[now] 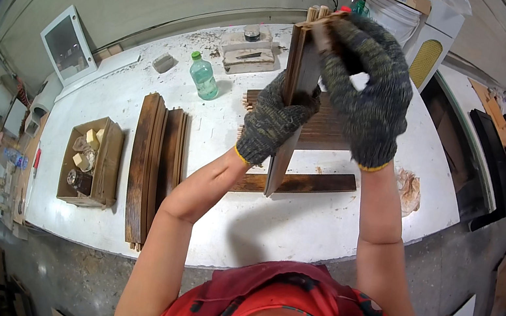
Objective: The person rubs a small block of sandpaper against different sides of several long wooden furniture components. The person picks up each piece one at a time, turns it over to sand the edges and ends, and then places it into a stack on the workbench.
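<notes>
My gloved left hand (277, 119) is wrapped around a long dark wooden board (280, 162), holding it on end above the table. Light wooden tenons stick out from the board's top end. My gloved right hand (373, 88) is curled at that upper end, fingertips and thumb pressed together over a small brownish piece that I cannot make out. Behind the upright board a group of dark slatted boards (330, 130) lies on the table. A single brown board (321, 184) lies flat nearer to me. To the left, more dark boards (144, 167) are lined up side by side.
On the white table (207, 237) stand a cardboard box (107, 165) with pale blocks and a jar, a green-capped bottle (204, 77) and a tray (249, 57). A framed panel (71, 46) leans at the back left. Crumpled plastic (407, 192) lies near the right edge.
</notes>
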`<state>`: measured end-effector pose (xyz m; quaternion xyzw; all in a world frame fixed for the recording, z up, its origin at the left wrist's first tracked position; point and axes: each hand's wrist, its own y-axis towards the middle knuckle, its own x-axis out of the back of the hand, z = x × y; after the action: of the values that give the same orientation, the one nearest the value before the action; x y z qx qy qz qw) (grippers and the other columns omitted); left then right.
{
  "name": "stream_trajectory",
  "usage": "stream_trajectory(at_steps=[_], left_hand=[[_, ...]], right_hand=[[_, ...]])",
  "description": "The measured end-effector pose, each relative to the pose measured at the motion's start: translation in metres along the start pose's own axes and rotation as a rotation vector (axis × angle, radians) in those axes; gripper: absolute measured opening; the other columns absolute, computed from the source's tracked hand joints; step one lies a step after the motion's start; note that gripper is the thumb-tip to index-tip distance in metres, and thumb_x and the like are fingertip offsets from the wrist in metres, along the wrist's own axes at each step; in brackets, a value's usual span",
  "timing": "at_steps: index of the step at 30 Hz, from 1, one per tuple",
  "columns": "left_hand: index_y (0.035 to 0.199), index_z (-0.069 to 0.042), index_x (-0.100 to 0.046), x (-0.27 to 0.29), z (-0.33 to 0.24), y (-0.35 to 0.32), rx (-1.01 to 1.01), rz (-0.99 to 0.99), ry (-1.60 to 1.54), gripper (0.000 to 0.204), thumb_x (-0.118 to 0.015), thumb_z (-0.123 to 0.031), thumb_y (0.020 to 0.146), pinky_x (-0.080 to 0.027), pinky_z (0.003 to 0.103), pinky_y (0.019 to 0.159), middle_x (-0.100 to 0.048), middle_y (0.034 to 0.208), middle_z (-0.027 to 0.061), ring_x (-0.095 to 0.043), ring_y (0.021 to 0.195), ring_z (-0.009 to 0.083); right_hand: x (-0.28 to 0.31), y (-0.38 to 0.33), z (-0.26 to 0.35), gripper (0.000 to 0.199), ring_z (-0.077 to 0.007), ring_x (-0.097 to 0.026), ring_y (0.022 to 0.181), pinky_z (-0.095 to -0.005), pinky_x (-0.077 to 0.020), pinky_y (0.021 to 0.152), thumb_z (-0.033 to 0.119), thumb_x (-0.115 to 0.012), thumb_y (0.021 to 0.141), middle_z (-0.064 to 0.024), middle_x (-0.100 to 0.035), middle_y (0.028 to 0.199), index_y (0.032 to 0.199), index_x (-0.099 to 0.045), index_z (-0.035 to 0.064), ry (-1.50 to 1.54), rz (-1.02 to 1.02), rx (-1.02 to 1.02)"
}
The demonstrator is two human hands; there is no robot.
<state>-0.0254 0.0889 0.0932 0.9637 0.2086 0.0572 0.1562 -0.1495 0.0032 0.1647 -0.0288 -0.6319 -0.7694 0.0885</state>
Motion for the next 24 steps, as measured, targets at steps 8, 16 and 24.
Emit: stream_trajectory(at_steps=[8, 16, 24], left_hand=[[0.114, -0.003, -0.061, 0.031, -0.008, 0.000, -0.035, 0.007, -0.258, 0.039, -0.076, -0.019, 0.081, -0.052, 0.027, 0.074, -0.069, 0.098, 0.0045, -0.062, 0.080, 0.0119], [0.105, 0.001, -0.059, 0.038, 0.021, -0.002, -0.158, 0.141, -0.528, 0.066, -0.046, -0.062, 0.089, -0.035, 0.027, 0.043, -0.056, 0.067, 0.0068, -0.050, 0.051, 0.0162], [0.104, -0.002, -0.058, 0.017, 0.019, -0.014, 0.028, -0.144, -0.503, 0.056, -0.042, -0.055, 0.097, -0.046, 0.029, 0.044, -0.063, 0.073, 0.0095, -0.054, 0.049, 0.0171]], right_hand=[[0.026, -0.012, -0.033, 0.040, -0.0182, -0.063, 0.101, -0.0293, -0.0500, 0.090, 0.013, -0.071, 0.083, -0.0116, -0.067, 0.112, 0.121, -0.064, 0.0011, 0.582, -0.042, -0.498], [0.019, -0.010, 0.020, 0.040, -0.0184, -0.062, 0.105, -0.0310, -0.0501, 0.092, 0.011, -0.072, 0.082, -0.0096, -0.065, 0.117, 0.121, -0.064, 0.0033, 0.739, 0.116, -0.491], [0.003, -0.011, 0.043, 0.043, -0.0257, -0.058, 0.115, -0.0374, -0.0450, 0.100, 0.011, -0.074, 0.078, -0.0124, -0.062, 0.124, 0.120, -0.064, 0.0060, 0.383, 0.179, -0.031]])
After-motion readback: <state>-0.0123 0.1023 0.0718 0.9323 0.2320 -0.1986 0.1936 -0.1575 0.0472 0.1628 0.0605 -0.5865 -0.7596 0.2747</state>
